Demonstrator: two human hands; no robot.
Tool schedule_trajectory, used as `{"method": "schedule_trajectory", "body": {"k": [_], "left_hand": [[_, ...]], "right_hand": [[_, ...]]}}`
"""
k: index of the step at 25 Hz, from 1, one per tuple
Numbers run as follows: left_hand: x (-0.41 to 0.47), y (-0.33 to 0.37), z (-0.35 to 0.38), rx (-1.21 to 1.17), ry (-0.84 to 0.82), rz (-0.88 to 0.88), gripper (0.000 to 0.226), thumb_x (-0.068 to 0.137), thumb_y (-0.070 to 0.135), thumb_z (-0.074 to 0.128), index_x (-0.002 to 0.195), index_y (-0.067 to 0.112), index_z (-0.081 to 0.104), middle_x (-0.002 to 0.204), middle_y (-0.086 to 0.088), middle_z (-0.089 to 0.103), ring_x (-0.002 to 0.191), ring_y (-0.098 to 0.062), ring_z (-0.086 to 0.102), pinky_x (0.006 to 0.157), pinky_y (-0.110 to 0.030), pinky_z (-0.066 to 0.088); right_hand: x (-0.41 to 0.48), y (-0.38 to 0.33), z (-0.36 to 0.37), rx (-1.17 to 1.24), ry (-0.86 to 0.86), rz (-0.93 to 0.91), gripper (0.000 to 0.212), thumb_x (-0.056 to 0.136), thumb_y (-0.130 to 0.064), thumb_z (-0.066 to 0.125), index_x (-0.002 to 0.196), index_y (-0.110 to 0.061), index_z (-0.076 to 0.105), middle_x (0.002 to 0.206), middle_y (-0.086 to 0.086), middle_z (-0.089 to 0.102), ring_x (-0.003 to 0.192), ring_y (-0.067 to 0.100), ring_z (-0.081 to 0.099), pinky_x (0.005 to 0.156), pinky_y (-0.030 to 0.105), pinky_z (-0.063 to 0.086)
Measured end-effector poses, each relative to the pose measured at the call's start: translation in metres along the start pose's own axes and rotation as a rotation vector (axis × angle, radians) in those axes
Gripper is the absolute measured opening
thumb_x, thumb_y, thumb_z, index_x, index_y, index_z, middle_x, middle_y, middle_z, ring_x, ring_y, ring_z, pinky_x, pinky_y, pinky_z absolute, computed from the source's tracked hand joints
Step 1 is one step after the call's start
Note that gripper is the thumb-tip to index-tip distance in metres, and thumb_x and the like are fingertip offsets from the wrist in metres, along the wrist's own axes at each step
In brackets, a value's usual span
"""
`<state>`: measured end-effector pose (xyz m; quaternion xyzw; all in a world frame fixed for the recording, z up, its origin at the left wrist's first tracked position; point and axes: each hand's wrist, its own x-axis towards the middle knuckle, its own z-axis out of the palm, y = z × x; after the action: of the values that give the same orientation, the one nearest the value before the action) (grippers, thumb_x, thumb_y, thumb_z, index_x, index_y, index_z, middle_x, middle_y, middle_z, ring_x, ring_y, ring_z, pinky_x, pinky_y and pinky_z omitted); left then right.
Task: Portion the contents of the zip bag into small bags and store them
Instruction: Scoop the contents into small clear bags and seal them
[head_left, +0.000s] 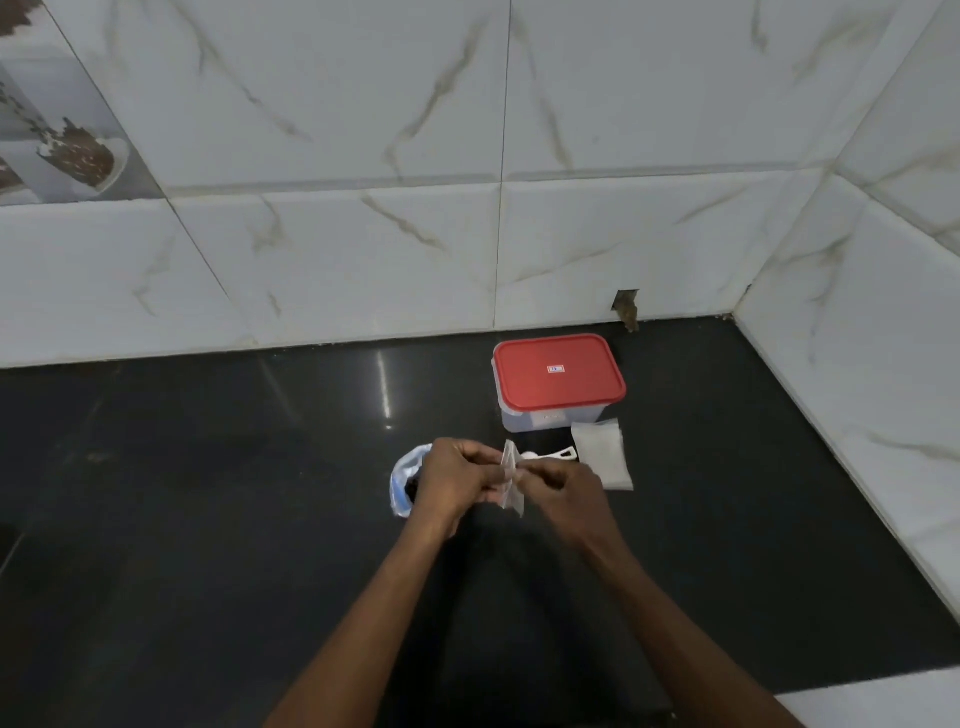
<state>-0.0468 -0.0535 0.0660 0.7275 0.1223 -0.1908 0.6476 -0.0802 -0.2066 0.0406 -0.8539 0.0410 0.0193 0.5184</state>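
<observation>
Left grip (457, 478) and right grip (563, 488) pinch 1 small bag (510, 460); zip bag (402, 486) partly behind the left, red-lidded box (558, 371) beyond.

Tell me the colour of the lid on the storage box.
Red, with a small white label at its centre; the lid shows plainly in the head view.
</observation>
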Motion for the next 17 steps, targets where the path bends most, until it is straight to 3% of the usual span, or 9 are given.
{"method": "schedule_trajectory", "body": {"k": [2, 5, 9, 12, 14, 17], "left_hand": [[-0.004, -0.003, 0.000, 0.050, 0.029, 0.060, 0.013, 0.084, -0.008, 0.071, 0.088, 0.003, 0.076, 0.081, -0.015, 0.077, 0.069, -0.024, 0.074, 0.065, -0.034, 0.063], [-0.006, -0.008, -0.001, 0.069, 0.051, 0.102, 0.014, 0.086, -0.006, 0.069, 0.093, 0.003, 0.077, 0.082, -0.014, 0.077, 0.070, -0.030, 0.075, 0.068, -0.039, 0.063], [-0.008, -0.006, -0.002, 0.254, 0.102, 0.108, 0.022, 0.087, -0.002, 0.069, 0.105, 0.008, 0.076, 0.087, -0.006, 0.074, 0.053, -0.011, 0.066, 0.054, -0.021, 0.057], [-0.005, 0.006, -0.005, 0.495, 0.059, 0.217, 0.033, 0.085, 0.008, 0.073, 0.118, 0.015, 0.074, 0.110, -0.004, 0.074, 0.088, -0.016, 0.071, 0.084, -0.032, 0.060], [-0.004, 0.009, -0.015, 0.593, -0.034, 0.322, 0.047, 0.085, 0.021, 0.076, 0.131, 0.022, 0.066, 0.126, 0.003, 0.064, 0.109, -0.011, 0.063, 0.097, -0.026, 0.049], [-0.002, -0.006, -0.025, 0.601, -0.186, 0.388, 0.091, 0.069, 0.030, 0.090, 0.149, 0.028, 0.046, 0.152, 0.012, 0.040, 0.139, -0.005, 0.038, 0.114, -0.025, 0.031]], "right_hand": [[0.000, -0.010, 0.001, 0.020, 0.014, 0.030, 0.014, 0.085, -0.026, 0.072, 0.094, -0.017, 0.078, 0.083, -0.003, 0.076, 0.077, 0.010, 0.071, 0.073, 0.030, 0.058], [0.002, -0.021, 0.000, 0.008, 0.042, 0.085, 0.007, 0.086, -0.014, 0.071, 0.082, -0.019, 0.073, 0.072, -0.003, 0.072, 0.060, 0.006, 0.069, 0.062, 0.026, 0.059], [0.004, -0.027, 0.001, -0.206, 0.127, 0.089, 0.010, 0.083, -0.003, 0.066, 0.085, -0.012, 0.071, 0.072, 0.004, 0.071, 0.060, 0.012, 0.068, 0.062, 0.024, 0.056], [0.009, -0.028, 0.002, -0.328, 0.103, 0.037, 0.011, 0.081, 0.003, 0.064, 0.085, -0.006, 0.070, 0.079, 0.008, 0.071, 0.071, 0.018, 0.067, 0.073, 0.035, 0.059], [0.014, -0.029, -0.005, -0.273, 0.081, 0.042, 0.012, 0.080, 0.005, 0.063, 0.078, -0.005, 0.070, 0.074, 0.008, 0.070, 0.066, 0.018, 0.068, 0.070, 0.038, 0.060], [0.020, -0.032, -0.013, -0.228, 0.018, 0.074, 0.012, 0.082, 0.002, 0.064, 0.077, -0.007, 0.071, 0.066, 0.005, 0.070, 0.050, 0.007, 0.066, 0.058, 0.024, 0.059]]}}
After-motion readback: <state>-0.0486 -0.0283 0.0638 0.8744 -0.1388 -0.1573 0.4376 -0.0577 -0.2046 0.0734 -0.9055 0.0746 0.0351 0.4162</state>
